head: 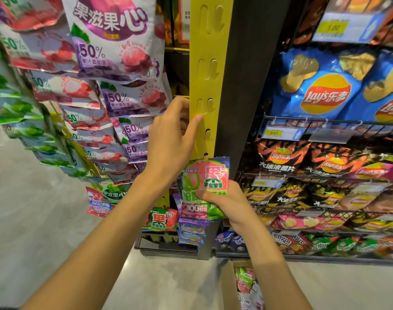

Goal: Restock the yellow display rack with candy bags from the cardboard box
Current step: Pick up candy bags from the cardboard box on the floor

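Observation:
The yellow display rack (pixel 207 70) is a narrow upright strip with pairs of hook tabs, several of them bare. My left hand (pixel 172 139) rests against the strip's left edge, index finger pointing at a tab. My right hand (pixel 224 198) grips a green and pink candy bag (pixel 203 182), its top touching a lower tab of the strip. More candy bags (pixel 191 227) hang below it. The cardboard box (pixel 230 285) stands on the floor at the bottom, with candy bags (pixel 245 283) inside.
Purple and red candy bags (pixel 115 41) hang in rows on the rack's left side. Wire shelves with blue Lay's chip bags (pixel 320 86) and other snack bags (pixel 325 166) fill the right. A dark post (pixel 253 74) stands behind the strip. Grey floor (pixel 34 209) lies left.

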Tool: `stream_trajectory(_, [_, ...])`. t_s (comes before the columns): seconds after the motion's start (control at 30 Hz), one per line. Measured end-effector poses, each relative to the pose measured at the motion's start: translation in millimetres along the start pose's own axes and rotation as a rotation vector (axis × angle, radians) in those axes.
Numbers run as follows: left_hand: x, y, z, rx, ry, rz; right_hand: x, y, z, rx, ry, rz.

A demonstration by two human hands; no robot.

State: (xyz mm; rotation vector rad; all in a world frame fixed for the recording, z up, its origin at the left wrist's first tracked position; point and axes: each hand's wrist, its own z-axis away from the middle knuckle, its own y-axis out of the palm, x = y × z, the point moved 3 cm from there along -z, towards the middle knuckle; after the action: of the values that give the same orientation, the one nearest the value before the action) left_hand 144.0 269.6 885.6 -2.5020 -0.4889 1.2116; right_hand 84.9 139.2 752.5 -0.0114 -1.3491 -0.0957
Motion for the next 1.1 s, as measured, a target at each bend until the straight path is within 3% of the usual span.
stream_trajectory(0.4, [3.0,-3.3,2.6,-0.016,-0.021,0.009,-2.5,7.8,-5.7,-0.046,-0.026,0.133])
stream_trajectory(0.77, [10.0,-3.7,-2.0,-0.002,0.017,0.068,-5.3,9.6,0.6,-0.551,-0.333,0.499])
stream_trajectory(1.1, [20.3,-12.9,2.1,0.070,0.150,0.103,-5.8,29.8,4.2,-0.623,-0.186,0.567])
